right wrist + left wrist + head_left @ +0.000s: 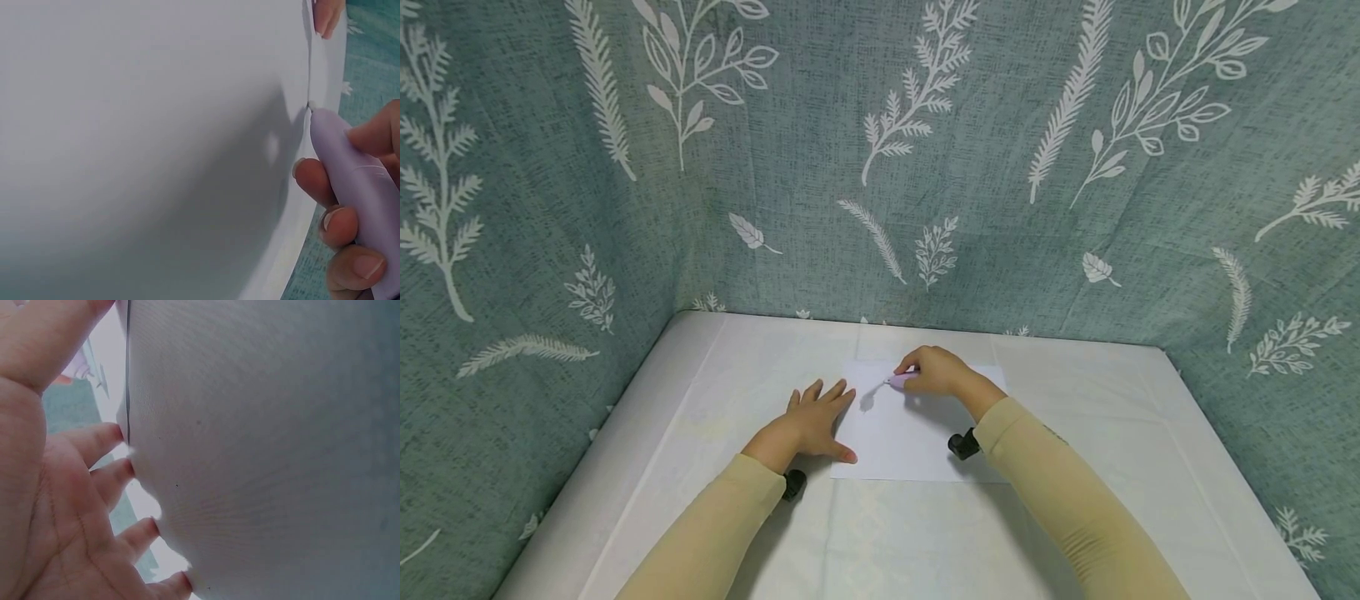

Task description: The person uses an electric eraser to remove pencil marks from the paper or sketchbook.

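A sheet of white paper (917, 442) lies on the white-covered table. My left hand (808, 425) rests at its left edge with fingers spread, the thumb over the sheet's left margin. In the left wrist view, the fingertips (150, 528) press down on the white surface. My right hand (936, 371) grips a thick lavender pen-shaped tool (356, 175), thumb on one side and curled fingers on the other. Its thin pale tip (312, 106) points left, close over the upper part of the paper. A grey shadow falls on the sheet beside the tip.
The white table cover (760, 350) runs back to a green fabric wall (820, 167) printed with white leaves, which also encloses both sides. A black wrist camera (962, 444) sits under the right forearm, another black camera (793, 483) by the left wrist.
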`<state>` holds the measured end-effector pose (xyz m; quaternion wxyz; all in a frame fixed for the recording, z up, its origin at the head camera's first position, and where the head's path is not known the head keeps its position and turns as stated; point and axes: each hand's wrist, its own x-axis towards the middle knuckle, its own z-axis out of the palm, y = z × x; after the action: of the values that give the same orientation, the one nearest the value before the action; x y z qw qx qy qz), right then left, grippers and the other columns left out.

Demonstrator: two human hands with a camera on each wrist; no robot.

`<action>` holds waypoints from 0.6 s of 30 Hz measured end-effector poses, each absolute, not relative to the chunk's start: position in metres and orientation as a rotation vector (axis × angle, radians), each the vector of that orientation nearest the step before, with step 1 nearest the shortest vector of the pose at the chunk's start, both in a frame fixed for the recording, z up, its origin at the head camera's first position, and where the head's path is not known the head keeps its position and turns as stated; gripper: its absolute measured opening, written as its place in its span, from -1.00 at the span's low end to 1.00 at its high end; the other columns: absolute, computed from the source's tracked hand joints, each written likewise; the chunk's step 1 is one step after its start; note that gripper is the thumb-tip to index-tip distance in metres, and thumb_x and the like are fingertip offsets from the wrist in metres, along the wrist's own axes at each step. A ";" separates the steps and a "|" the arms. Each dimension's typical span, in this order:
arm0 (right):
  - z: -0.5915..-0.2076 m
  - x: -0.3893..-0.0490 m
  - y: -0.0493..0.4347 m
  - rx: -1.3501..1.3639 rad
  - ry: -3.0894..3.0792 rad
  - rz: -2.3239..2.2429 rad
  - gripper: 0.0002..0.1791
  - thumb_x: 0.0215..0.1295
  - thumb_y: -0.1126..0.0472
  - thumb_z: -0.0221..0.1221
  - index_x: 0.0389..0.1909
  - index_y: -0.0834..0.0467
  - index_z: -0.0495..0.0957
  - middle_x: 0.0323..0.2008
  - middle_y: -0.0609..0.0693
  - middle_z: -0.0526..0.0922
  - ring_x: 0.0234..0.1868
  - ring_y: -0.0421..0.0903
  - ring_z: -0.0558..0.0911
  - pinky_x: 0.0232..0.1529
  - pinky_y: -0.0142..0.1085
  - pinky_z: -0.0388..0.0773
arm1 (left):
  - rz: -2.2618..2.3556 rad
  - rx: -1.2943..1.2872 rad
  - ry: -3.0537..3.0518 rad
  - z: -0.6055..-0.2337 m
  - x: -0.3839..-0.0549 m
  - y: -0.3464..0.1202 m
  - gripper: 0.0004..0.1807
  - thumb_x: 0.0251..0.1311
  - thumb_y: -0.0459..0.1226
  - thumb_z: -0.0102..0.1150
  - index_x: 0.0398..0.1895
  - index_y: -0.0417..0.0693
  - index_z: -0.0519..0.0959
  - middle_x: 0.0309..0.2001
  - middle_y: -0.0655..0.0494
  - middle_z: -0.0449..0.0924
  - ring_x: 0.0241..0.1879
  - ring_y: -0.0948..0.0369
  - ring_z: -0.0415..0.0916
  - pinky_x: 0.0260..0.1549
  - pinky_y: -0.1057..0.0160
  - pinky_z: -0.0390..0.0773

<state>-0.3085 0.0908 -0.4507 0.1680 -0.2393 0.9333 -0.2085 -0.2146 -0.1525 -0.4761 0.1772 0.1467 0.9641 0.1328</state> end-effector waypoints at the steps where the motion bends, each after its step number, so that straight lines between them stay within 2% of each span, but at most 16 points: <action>1: -0.450 -0.308 0.091 -0.679 2.654 -0.594 -0.73 0.26 0.14 0.30 -0.02 -0.02 0.75 -0.17 -0.09 0.69 -0.24 -0.15 0.53 -0.09 -0.19 0.50 | 0.376 0.414 2.727 -0.476 -0.215 -0.152 0.24 -0.16 0.24 0.51 0.59 0.05 0.13 0.60 0.01 -0.08 0.55 -0.23 -0.25 0.39 -0.37 -0.19; 9: -0.452 -0.309 0.094 -0.665 2.634 -0.618 -0.73 0.32 0.12 0.28 0.02 -0.03 0.72 -0.11 -0.05 0.69 -0.20 -0.14 0.57 -0.03 -0.15 0.52 | 0.378 0.417 2.725 -0.476 -0.214 -0.152 0.24 -0.16 0.24 0.51 0.59 0.04 0.13 0.60 -0.01 -0.07 0.54 -0.24 -0.24 0.38 -0.38 -0.18; 18: -0.454 -0.309 0.097 -0.618 2.566 -0.715 -0.70 0.39 0.15 0.23 0.10 0.00 0.68 -0.33 -0.04 0.66 -0.51 -0.11 0.60 -0.43 -0.26 0.58 | 0.395 0.421 2.722 -0.473 -0.212 -0.152 0.23 -0.15 0.23 0.52 0.58 0.03 0.13 0.60 -0.01 -0.08 0.54 -0.24 -0.25 0.39 -0.38 -0.19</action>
<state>-0.3088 0.0967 -0.4540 0.2022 -0.2212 0.9191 -0.2560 -0.2121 -0.1524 -0.4731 0.1786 0.1490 0.9625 0.1396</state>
